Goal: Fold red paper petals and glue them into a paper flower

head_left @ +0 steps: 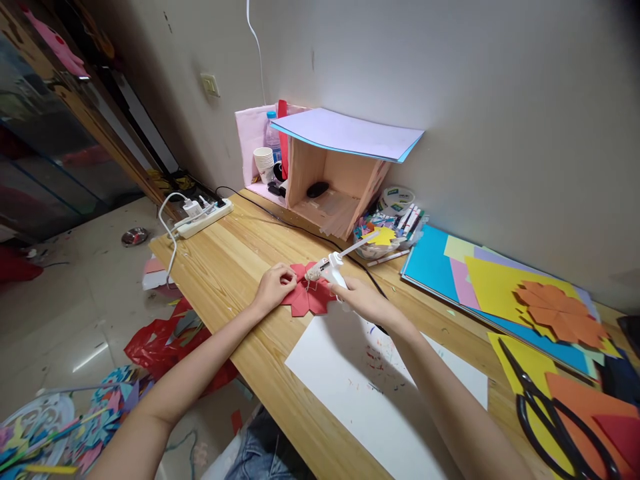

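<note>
A red paper flower (303, 305) lies on the wooden table, beyond the upper left corner of a large white sheet (345, 393). My left hand (275, 287) is at the flower's left edge, thumb and fingers pinched together on it. In my right hand (363, 300) is a white glue gun (333, 268), held by its handle, with a glue stick (359, 245) jutting from its back. The gun's nozzle points left, over the flower's upper part. Its tip is close to my left fingers; whether it touches the paper is unclear.
An open box shelf (330, 180) stands against the wall, a basket of pens (383, 240) beside it. At the right are coloured sheets (430, 257), an orange paper flower (560, 310) and black scissors (545, 407). A power strip (205, 219) sits at the left edge; a black cable crosses behind.
</note>
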`<state>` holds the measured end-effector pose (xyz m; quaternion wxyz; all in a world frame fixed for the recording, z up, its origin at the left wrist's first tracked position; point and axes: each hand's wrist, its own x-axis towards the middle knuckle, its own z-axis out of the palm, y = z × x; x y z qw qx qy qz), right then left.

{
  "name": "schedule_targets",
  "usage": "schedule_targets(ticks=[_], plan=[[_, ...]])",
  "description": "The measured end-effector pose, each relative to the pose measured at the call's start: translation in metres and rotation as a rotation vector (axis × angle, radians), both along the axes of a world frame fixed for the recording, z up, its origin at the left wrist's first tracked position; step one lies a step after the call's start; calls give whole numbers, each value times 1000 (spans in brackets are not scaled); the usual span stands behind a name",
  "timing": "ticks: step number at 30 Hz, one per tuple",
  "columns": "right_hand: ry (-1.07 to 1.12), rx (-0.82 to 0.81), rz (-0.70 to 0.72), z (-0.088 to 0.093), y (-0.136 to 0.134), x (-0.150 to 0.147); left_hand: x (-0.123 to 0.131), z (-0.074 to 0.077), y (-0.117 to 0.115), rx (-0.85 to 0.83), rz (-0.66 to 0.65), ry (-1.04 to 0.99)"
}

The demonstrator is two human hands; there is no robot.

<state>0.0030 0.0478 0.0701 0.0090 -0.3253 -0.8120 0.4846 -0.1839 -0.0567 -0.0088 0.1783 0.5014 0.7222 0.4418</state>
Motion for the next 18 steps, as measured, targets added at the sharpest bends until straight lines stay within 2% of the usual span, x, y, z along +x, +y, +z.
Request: schedule_targets(ticks=[5,18], plan=[[-39,21,15,-7,1,-2,-1,-1,-1,8,3,3],[-63,46,24,-1,0,-1,-1,-3,-1,36,-4,-13]])
